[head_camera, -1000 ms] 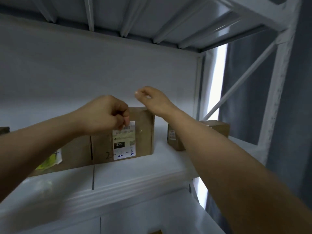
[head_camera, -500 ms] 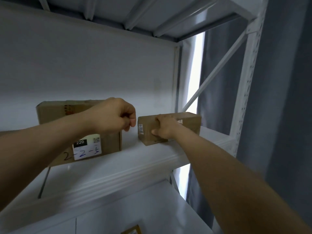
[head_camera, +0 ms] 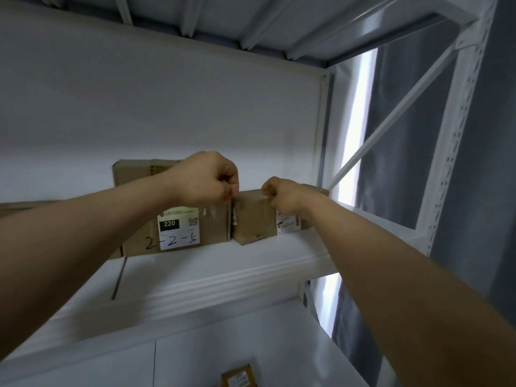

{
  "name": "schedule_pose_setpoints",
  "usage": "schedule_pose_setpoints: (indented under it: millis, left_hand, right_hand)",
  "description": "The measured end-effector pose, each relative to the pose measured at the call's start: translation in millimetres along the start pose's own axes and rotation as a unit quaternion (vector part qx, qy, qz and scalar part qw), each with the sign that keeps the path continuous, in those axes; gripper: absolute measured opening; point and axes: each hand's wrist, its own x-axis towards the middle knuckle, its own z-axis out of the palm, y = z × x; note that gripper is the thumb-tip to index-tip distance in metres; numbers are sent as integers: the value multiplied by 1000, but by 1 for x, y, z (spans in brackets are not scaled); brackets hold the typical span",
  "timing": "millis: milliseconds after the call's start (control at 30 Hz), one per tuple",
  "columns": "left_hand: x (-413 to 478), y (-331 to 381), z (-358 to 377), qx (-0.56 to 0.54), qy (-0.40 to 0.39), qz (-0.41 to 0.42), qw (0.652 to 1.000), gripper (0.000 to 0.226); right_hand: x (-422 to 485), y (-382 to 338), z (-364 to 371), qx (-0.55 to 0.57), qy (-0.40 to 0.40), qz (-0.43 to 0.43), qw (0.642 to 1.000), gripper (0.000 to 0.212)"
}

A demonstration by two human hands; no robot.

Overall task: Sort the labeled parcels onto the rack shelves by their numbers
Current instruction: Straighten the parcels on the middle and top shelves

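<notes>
A cardboard parcel (head_camera: 190,230) with a white label reading 220 and handwritten "2-2-5" stands on the white rack shelf (head_camera: 223,277). A smaller brown parcel (head_camera: 255,222) with a white label on its right face sits directly to its right, touching or nearly touching it. My right hand (head_camera: 282,195) grips the small parcel's top front edge. My left hand (head_camera: 208,180) is closed into a fist in front of the big parcel's upper right corner; whether it pinches anything is hidden.
Another brown box (head_camera: 16,208) lies at the far left behind my left arm. A small labelled parcel (head_camera: 238,377) sits on the shelf below. White rack posts and a diagonal brace (head_camera: 391,118) stand at right, with a grey curtain (head_camera: 474,163) behind.
My right hand went from above the big parcel to the small parcel and slid it left against the 2-2-5 parcel. My left fist stayed at the big parcel's upper corner.
</notes>
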Motion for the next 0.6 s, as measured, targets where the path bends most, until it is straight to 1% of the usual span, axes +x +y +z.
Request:
schedule_pose_setpoints:
  millis: [100,300,600]
  left_hand:
    - [-2,-5,-1,1,0,-4,1000,27]
    - [-2,-5,-2,3,10,-17,1000,25]
    - [-8,0,0,18,2,-8,1000,21]
  right_hand:
    - [-2,-5,-5,-20,-14,-2,1000,48]
    - [2,-12,-2,-23,-23,3,999,45]
    - [23,-13,12,-54,-15,26,998,39]
